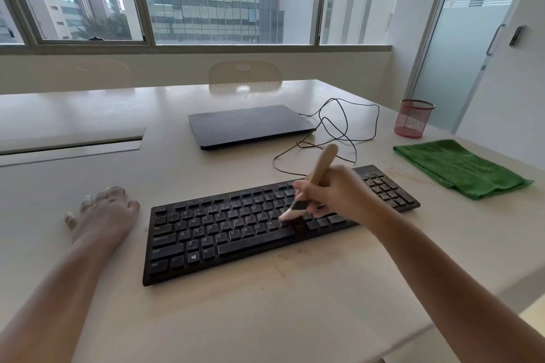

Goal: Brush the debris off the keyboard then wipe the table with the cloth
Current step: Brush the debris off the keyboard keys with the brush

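Brushing underway: right hand [339, 194] gripping wooden-handled brush [312, 186] over black keyboard [224, 233] centre. Numpad at 2 o'clock apparently still gritty. Left hand [103, 212] flat, fingers spread. Folded green cloth [460, 168] unused; beige table [265, 303] unwiped.

Office: meeting table [265, 318], laptop [250, 127], frosted-glass door [460, 47].

The left hand [101, 209] lies flat, palm down, fingers spread, forearm reaching in from the near left, while the right hand [339, 194], farther right, is curled in a closed grip, forearm bare and extended.
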